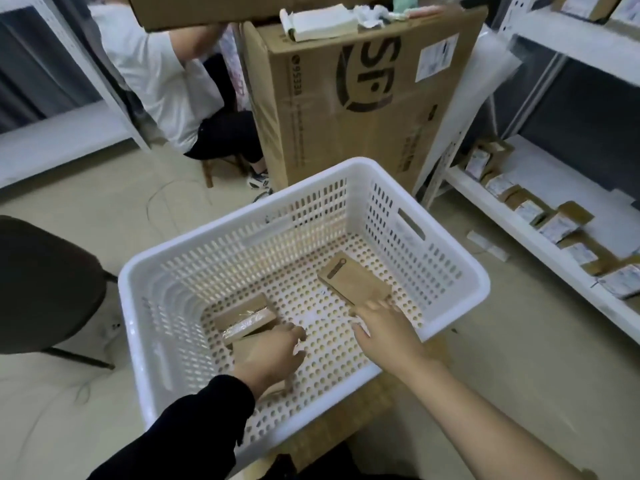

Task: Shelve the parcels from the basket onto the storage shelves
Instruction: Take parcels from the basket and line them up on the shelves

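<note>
A white perforated basket (356, 165) stands in the middle of the floor area, resting on something brown that shows under its near corner, and it holds three brown cardboard parcels. A flat parcel (353, 280) lies on the basket floor toward the right wall, unlabelled face up. A taped parcel (246, 320) with a strip of clear tape across it lies at the left side of the floor, and just in front of it, touching or nearly so, is a covered parcel (242, 345) that shows only at its edges beneath the left hand (273, 355). That hand, in a black sleeve, lies over the covered parcel with its fingers bent down on the far side and the thumb at the near side, grasping it. The right hand (384, 327), bare-armed, reaches in with its fingers stretched out and blurred, their tips at the near edge of the flat parcel; they are not closed round it. To the right, the low white shelf (561, 174) carries a row of labelled parcels (557, 225) along its front edge. Behind the basket stands a tall cardboard box (363, 116) with folded papers (322, 20) on top. A seated person (162, 81) in a white shirt is at the upper left, and a dark chair (45, 282) stands beside the basket.
</note>
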